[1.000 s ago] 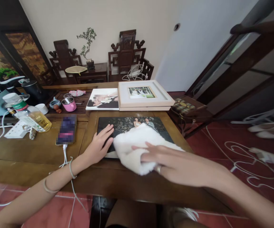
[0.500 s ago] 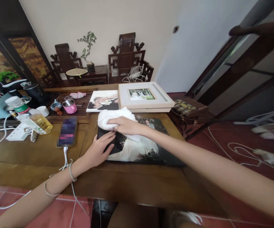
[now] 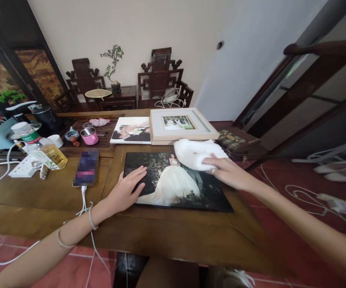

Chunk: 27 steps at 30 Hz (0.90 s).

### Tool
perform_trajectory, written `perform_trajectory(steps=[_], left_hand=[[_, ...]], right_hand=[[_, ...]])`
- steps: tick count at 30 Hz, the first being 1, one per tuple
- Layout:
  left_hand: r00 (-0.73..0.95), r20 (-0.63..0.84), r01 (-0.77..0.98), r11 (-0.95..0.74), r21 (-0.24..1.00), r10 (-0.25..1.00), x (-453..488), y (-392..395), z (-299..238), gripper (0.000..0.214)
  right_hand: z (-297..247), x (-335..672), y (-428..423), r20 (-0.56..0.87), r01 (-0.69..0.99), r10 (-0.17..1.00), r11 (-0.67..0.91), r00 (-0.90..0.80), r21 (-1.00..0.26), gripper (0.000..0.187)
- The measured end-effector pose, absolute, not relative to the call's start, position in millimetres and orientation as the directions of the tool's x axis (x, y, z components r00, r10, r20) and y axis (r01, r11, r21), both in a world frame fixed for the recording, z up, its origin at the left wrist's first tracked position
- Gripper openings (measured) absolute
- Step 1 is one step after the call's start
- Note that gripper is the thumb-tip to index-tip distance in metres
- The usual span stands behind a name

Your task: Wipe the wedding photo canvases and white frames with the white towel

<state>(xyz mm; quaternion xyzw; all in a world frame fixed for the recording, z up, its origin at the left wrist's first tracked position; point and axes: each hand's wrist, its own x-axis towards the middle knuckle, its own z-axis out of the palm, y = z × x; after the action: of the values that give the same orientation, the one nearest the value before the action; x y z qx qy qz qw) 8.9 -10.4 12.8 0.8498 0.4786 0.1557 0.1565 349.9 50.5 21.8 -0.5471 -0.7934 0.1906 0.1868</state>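
A dark photo panel [image 3: 173, 184] showing a couple lies flat on the wooden table [image 3: 41, 192]. My left hand [image 3: 127, 188] rests flat on its left edge, fingers stretched out. At the panel's far right corner, my right hand [image 3: 225, 170] presses a fluffy white cloth [image 3: 195, 154] against the surface, fingers closed on the cloth.
Behind the panel lie a white framed photo [image 3: 179, 124] and an unframed print [image 3: 131, 130]. A phone [image 3: 85, 168] on a charging cable, a bottle [image 3: 42, 150], a pink cup [image 3: 89, 136] and a power strip [image 3: 23, 166] sit to the left. A bag [image 3: 236, 140] rests at the right edge.
My right hand swept the cloth from the panel's near edge to its far left corner, then across to the far right corner. The left hand stayed on the panel's left edge.
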Motion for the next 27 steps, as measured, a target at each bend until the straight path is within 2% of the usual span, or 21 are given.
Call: perform_trajectory(steps=[5, 9, 12, 18, 22, 27], left_hand=[[0.491, 0.134, 0.759, -0.498, 0.419, 0.861, 9.0, -8.8, 12.0, 0.043], [0.488, 0.11, 0.773, -0.487, 0.407, 0.866, 9.1, -7.2, 12.1, 0.044], [0.483, 0.098, 0.778, -0.478, 0.408, 0.87, 8.8, -6.5, 12.5, 0.044], [0.482, 0.102, 0.777, -0.479, 0.409, 0.87, 7.1, -6.0, 12.4, 0.045], [0.491, 0.115, 0.767, -0.491, 0.413, 0.864, 6.1, -5.4, 11.9, 0.044], [0.489, 0.112, 0.77, -0.489, 0.41, 0.865, 6.3, -5.4, 11.9, 0.044]], right_hand=[[35.7, 351.8, -13.1, -0.028, 0.719, 0.846, 0.434, -0.532, -0.544, 0.031], [59.7, 339.0, -53.7, -0.164, 0.656, 0.733, 0.458, -0.661, -0.6, 0.05], [68.6, 330.9, -54.3, -0.204, 0.652, 0.701, 0.46, -0.683, -0.603, 0.054], [57.3, 330.6, 12.0, -0.038, 0.695, 0.8, 0.495, -0.598, -0.521, 0.031], [42.2, 330.8, 54.8, 0.069, 0.753, 0.853, 0.491, -0.517, -0.437, 0.037], [31.9, 327.6, 49.4, 0.173, 0.704, 0.801, 0.589, -0.573, -0.397, 0.043]])
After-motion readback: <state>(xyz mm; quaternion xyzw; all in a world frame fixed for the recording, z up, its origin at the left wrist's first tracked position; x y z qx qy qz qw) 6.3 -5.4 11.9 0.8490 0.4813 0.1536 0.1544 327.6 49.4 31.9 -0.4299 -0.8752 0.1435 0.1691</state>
